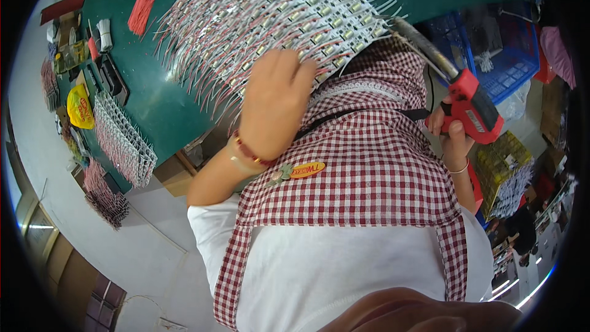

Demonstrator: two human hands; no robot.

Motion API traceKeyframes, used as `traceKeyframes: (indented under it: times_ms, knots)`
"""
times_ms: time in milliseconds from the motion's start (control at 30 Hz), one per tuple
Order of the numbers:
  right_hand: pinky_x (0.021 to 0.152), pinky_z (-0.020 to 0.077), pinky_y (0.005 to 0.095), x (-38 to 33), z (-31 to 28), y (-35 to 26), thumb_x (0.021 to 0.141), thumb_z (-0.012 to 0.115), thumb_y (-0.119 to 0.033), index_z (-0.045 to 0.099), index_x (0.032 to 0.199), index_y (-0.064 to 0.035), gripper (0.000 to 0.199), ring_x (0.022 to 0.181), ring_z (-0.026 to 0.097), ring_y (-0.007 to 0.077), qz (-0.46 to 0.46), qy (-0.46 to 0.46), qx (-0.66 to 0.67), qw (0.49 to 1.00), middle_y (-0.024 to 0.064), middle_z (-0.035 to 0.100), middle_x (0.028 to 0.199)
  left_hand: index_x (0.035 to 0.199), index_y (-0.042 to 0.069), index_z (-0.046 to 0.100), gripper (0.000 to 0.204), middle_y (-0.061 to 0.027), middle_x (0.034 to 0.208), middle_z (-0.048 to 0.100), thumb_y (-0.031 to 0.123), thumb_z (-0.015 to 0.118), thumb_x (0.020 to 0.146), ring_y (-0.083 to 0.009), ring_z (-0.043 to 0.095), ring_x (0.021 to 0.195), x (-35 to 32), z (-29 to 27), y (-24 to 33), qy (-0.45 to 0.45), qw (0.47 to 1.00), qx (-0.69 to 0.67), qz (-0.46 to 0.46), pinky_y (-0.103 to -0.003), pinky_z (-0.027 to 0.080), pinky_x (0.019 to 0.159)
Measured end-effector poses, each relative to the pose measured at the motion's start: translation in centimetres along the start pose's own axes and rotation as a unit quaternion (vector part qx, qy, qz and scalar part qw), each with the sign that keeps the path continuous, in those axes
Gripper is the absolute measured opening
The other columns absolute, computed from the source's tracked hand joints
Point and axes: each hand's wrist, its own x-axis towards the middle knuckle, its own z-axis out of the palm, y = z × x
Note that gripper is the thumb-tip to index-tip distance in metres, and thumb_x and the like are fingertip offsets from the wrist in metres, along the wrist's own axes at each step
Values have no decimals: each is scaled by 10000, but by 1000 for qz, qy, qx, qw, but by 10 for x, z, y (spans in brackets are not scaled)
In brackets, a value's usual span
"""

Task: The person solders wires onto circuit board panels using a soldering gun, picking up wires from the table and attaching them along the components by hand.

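A panel of small white circuit boards [319, 12] with many red and white wires lies on the green table, its near edge by my apron. Bent over that near edge is my left hand [276, 92], fingers curled down among the wires; the fingertips are hidden, so what they pinch cannot be made out. On the right, my right hand [453, 135] grips the handle of a red and black soldering gun [470, 107]. Its long metal shaft points up and left, and the tip is at the panel's right corner; whether they touch I cannot tell.
More wired boards [126, 138] sit at the table's left edge, near a yellow packet [80, 106] and a black tool-like object [112, 77]. A bundle of red wires [141, 13] lies on the green table [184, 117]. At right are a blue crate [507, 80] and a yellow crate [501, 160].
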Motion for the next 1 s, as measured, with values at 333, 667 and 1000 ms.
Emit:
traceKeyframes:
  times_ms: [333, 667, 1000]
  knots:
    - [462, 428, 253, 56, 6, -11, 944, 514, -378, 404, 1139, 37, 472, 473, 443, 112, -65, -23, 134, 989, 76, 489, 636, 802, 33, 641, 113, -77, 837, 624, 144, 628, 823, -280, 565, 830, -14, -54, -195, 190, 953, 149, -182, -379, 440, 718]
    - [450, 411, 260, 66, 22, -25, 949, 511, -362, 392, 1137, 19, 441, 456, 438, 123, -89, -6, 127, 988, 71, 480, 625, 769, 73, 658, 169, 3, 984, 597, 237, 692, 752, -231, 524, 973, -7, -55, -260, 195, 905, 265, -269, -415, 396, 744]
    - [476, 411, 238, 100, 32, -40, 979, 436, -357, 399, 1182, 7, 419, 480, 438, 100, -70, -51, 158, 984, 59, 486, 649, 766, 111, 663, 81, -24, 919, 570, 149, 700, 705, -237, 537, 931, 24, -69, -242, 248, 902, 233, -267, -416, 394, 741]
